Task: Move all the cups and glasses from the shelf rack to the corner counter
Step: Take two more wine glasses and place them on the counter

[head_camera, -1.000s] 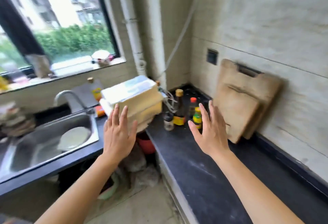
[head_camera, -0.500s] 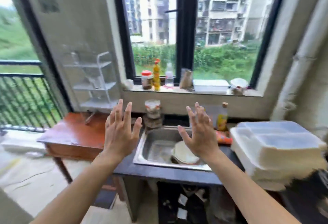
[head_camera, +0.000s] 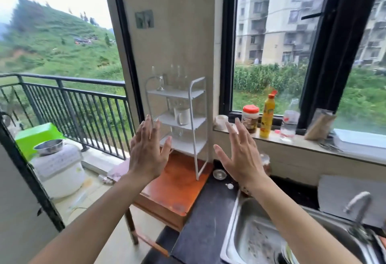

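A white three-tier shelf rack (head_camera: 197, 121) stands on a small red-brown wooden table (head_camera: 177, 188) against the wall. Clear stemmed glasses (head_camera: 173, 77) stand on its top tier. A white mug (head_camera: 182, 115) sits on the middle tier with clear glasses behind it. Another clear glass (head_camera: 177, 133) shows on the bottom tier. My left hand (head_camera: 147, 151) and my right hand (head_camera: 240, 155) are raised in front of the rack, palms forward, fingers spread, holding nothing. The corner counter is out of view.
A steel sink (head_camera: 271, 236) with a tap (head_camera: 357, 205) is set in the dark counter at lower right. A jar, a yellow bottle (head_camera: 268, 115) and a clear bottle stand on the window sill. At left is a balcony with a railing (head_camera: 69, 100) and a white appliance.
My view has swung left from the corner counter, past the sink, to the shelf rack, which is now close. Both hands stay raised, spread and empty throughout.
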